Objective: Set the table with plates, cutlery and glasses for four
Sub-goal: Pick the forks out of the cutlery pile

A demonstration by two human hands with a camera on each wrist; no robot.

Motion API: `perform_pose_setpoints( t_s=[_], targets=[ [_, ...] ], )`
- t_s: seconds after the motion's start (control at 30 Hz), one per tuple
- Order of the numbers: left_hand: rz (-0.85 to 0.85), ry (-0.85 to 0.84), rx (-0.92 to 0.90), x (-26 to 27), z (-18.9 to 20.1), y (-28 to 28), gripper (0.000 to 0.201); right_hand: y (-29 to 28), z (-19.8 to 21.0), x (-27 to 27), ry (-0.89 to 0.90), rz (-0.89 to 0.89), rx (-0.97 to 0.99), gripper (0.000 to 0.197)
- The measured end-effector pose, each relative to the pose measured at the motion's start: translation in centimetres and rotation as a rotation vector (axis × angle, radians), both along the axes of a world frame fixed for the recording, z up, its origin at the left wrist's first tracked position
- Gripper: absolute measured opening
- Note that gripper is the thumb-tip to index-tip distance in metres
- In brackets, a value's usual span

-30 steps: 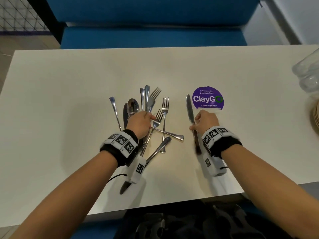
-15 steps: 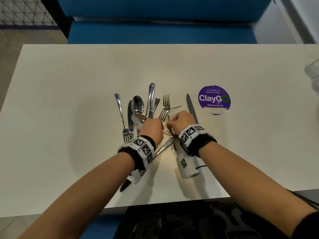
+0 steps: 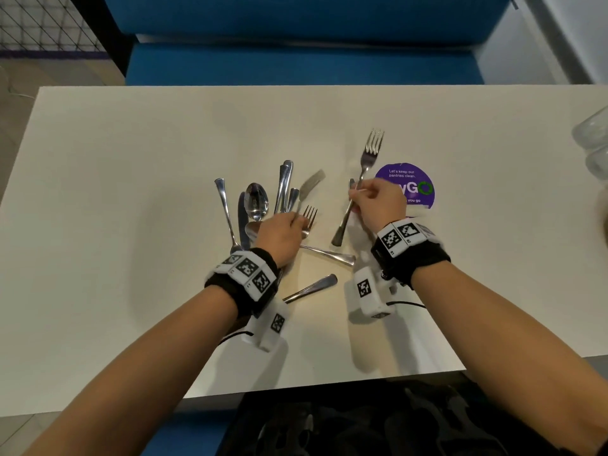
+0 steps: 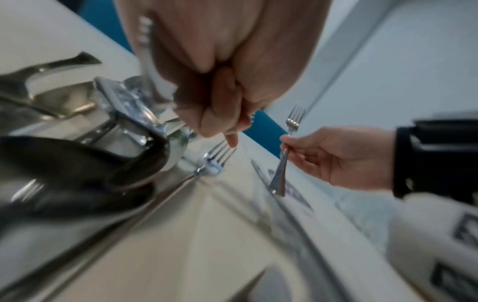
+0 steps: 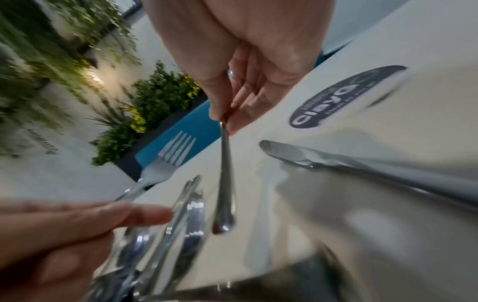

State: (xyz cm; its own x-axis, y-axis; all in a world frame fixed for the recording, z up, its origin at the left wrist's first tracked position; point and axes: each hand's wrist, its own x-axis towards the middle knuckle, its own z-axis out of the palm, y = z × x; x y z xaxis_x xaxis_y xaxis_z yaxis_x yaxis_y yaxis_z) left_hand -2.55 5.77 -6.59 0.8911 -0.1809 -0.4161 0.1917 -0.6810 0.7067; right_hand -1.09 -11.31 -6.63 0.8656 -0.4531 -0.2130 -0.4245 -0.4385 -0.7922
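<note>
A pile of loose cutlery (image 3: 256, 205) lies mid-table: spoons, forks and knives, some crossed. My left hand (image 3: 297, 213) is over the pile and pinches a knife (image 3: 311, 185), whose blurred blade points away from me. A fork (image 3: 309, 214) lies just under its fingertips, also seen in the left wrist view (image 4: 217, 157). My right hand (image 3: 358, 194) pinches another fork (image 3: 370, 153) by the middle of its handle. It is lifted off the table with its tines pointing away. Under it a single knife (image 5: 297, 156) lies apart from the pile.
A round purple sticker (image 3: 408, 189) is on the white table (image 3: 131, 192) right of my right hand. Clear glasses (image 3: 592, 143) stand at the right edge. A blue bench (image 3: 296, 60) runs along the far side.
My right hand left the knife lying by the sticker, reached into the pile, and has come back right with a fork. My left hand has raised a knife from the pile.
</note>
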Motion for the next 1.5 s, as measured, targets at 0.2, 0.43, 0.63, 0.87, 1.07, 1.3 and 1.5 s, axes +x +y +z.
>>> perform_pose_setpoints(
  t_s=[0.2, 0.43, 0.63, 0.87, 1.07, 1.3, 1.5],
  targets=[
    [0.246, 0.084, -0.293, 1.6, 1.0, 0.5, 0.033, 4.0, 2.4, 1.0, -0.123, 0.127, 0.285, 0.015],
    [0.431, 0.267, -0.627, 1.1, 1.7, 1.4, 0.031, 7.6, 1.8, 0.1, 0.088, 0.313, 0.450, 0.019],
    [0.391, 0.340, -0.525, 0.3, 1.9, 2.9, 0.048, 7.1, 2.4, 0.4, 0.062, 0.536, 0.059, 0.015],
    [0.252, 0.111, -0.238, 0.1, 2.3, 4.7, 0.034, 4.4, -1.3, -1.9, 0.480, 0.726, -0.537, 0.024],
    [0.314, 0.047, -0.245, 0.1, 1.4, 6.4, 0.026, 5.5, -1.4, -3.2, 0.549, 0.836, -0.564, 0.020],
    [0.271, 0.018, -0.151, -0.9, 0.2, 7.3, 0.026, 9.0, -1.7, -4.5, 0.463, 0.747, -0.134, 0.021],
    [0.248, -0.004, -0.118, -1.4, -0.5, 7.5, 0.029, 10.9, -2.6, -4.9, 0.423, 0.592, -0.122, 0.022]
  ],
)
